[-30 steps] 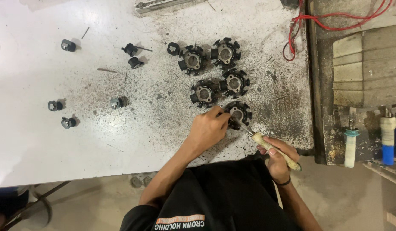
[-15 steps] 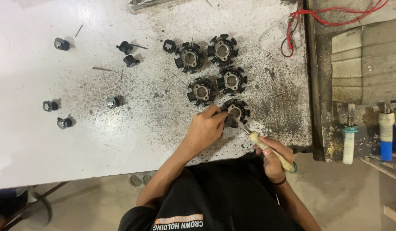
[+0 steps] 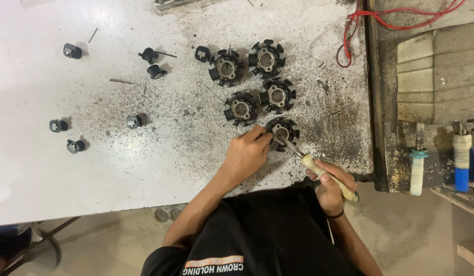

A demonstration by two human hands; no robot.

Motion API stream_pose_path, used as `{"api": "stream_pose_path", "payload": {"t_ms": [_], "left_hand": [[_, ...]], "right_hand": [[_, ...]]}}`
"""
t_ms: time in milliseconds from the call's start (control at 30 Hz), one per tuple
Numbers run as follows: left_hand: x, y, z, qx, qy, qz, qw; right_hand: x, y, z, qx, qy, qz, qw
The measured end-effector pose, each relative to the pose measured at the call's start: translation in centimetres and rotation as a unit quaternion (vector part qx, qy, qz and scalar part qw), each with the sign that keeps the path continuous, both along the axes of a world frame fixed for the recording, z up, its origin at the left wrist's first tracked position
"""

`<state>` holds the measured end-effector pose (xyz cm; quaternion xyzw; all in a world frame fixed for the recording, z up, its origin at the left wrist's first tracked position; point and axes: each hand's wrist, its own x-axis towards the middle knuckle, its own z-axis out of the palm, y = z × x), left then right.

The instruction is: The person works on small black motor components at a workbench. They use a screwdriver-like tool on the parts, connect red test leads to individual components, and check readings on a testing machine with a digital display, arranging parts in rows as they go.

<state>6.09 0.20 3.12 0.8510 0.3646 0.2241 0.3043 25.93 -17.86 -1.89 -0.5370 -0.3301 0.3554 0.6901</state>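
While both hands meet at one part, the scene reads as follows.
Left hand: the left hand point(image 3: 247, 156) lies on the white table point(image 3: 58, 179), fingers curled and pinched against the near-left edge of the round black toothed part point(image 3: 283, 132), steadying it.
Right hand: the right hand point(image 3: 331, 186) is clamped in a fist around the pale handle of a tool point(image 3: 326, 175), whose thin metal shaft reaches into the part's centre; the tip is probably touching, though it is too small to tell.
Part's place: near the table's front edge, on the grimy patch, just below four similar parts point(image 3: 257, 82).
Left of table: small black pieces point(image 3: 73, 51) lie scattered, well apart.
Far right: red wire point(image 3: 400, 20).
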Motion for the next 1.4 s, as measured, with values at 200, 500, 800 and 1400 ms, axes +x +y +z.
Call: {"api": "stream_pose_path", "payload": {"t_ms": [200,500,800,1400], "left_hand": [[0.0,0.1,0.4,0.011,-0.016,0.011,1.0],[0.6,0.8,-1.0,-0.029,0.048,-0.027,0.998],[-0.4,-0.1,0.4,0.027,-0.027,0.027,0.999],[-4.5,2.0,2.0,0.077,-0.032,0.096,0.992]], "right_hand": [[0.0,0.5,0.7,0.006,-0.009,0.0,1.0],[1.1,1.5,1.3,0.053,-0.219,0.094,0.97],[0.8,1.7,2.6,0.058,-0.15,0.033,0.986],[11.1,-6.8,4.2,0.082,0.01,-0.339,0.937]]}}
